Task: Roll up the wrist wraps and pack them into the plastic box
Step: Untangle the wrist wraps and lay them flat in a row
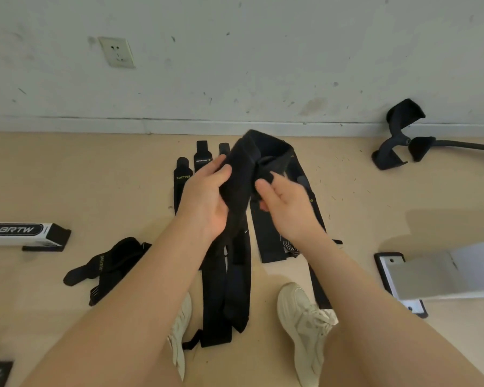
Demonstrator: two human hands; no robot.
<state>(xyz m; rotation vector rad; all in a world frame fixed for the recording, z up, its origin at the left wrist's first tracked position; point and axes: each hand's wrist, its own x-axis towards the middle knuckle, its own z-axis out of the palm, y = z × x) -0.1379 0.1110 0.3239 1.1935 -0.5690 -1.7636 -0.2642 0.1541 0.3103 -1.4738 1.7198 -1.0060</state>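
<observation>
Head view: we hold one black wrist wrap up between both hands. Our left hand grips its upper part, our right hand curls fingers round the started coil. Its long axis hangs straight down toward our shoes. More wraps lie flat beneath; bare floor opens leftward. No plastic box is identifiable.
</observation>
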